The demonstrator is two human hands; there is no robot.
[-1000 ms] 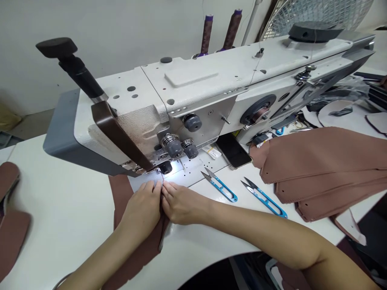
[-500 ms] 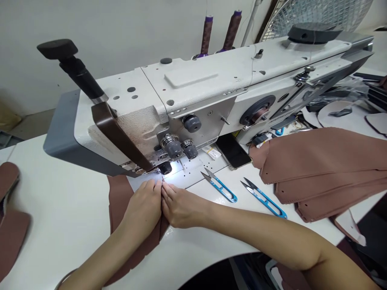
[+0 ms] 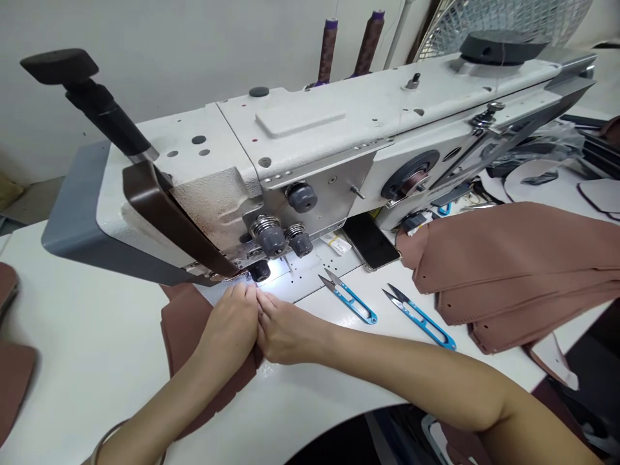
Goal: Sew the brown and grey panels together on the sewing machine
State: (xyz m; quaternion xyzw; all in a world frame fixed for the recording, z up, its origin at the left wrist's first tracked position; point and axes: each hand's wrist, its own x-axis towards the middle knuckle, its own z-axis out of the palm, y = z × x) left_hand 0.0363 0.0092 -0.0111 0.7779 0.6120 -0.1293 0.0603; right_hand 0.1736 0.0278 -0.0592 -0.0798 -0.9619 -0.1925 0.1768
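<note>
My left hand (image 3: 230,326) and my right hand (image 3: 285,329) lie side by side on a brown leather piece (image 3: 186,326), fingertips pressed together at its edge just in front of the lit needle area (image 3: 264,274) of a white industrial sewing machine (image 3: 310,142). Both hands pinch and press the piece flat against the machine bed. A brown strap (image 3: 167,216) runs down the machine head toward the presser foot. The needle itself is hidden behind the machine head.
Two blue thread snips (image 3: 351,298) (image 3: 419,316) lie right of my hands. A phone (image 3: 371,240) rests under the machine arm. A stack of brown leather pieces (image 3: 518,271) fills the right side. More brown pieces (image 3: 14,381) sit at the far left. Thread cones (image 3: 368,42) and a fan stand behind.
My hands have slid the brown piece slightly forward toward the needle; the piece's left part has shifted. The camera has moved a little closer and left.
</note>
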